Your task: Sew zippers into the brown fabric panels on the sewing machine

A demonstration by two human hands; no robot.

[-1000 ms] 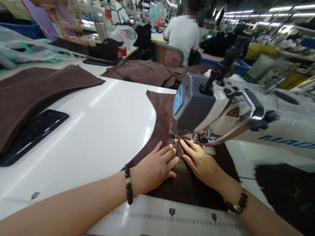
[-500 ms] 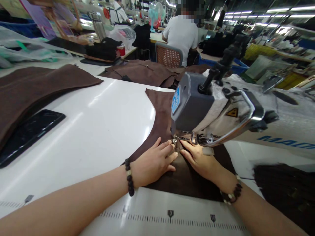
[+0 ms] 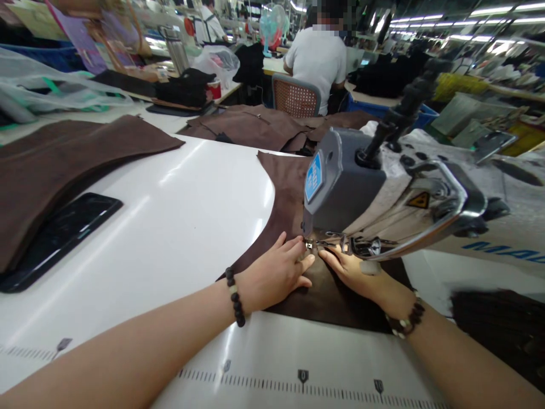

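Observation:
My left hand (image 3: 276,272) lies on a dark brown cloth piece (image 3: 283,199), fingers stretched out and the fingertips close to the left side of the presser foot (image 3: 310,245). On the other side of the foot, my right hand (image 3: 353,271) rests on the same cloth with its fingers extended. Part of the right hand's fingers is hidden behind the lower parts of the sewing machine head (image 3: 344,176). Both palms face down, pressing the cloth to the white machine table (image 3: 204,210). Each wrist wears a beaded bracelet.
On the left lie another brown cloth piece (image 3: 76,153) and a black phone-like slab (image 3: 63,238). More brown cloth (image 3: 255,128) is heaped beyond the table. Dark fabric (image 3: 502,324) sits at the right. A person (image 3: 317,62) sits ahead on a chair (image 3: 296,96).
The brown cloth has slid a little away from me under the presser foot, its near edge now farther from the ruler marks. Both hands moved slightly forward with it. The view shifted slightly.

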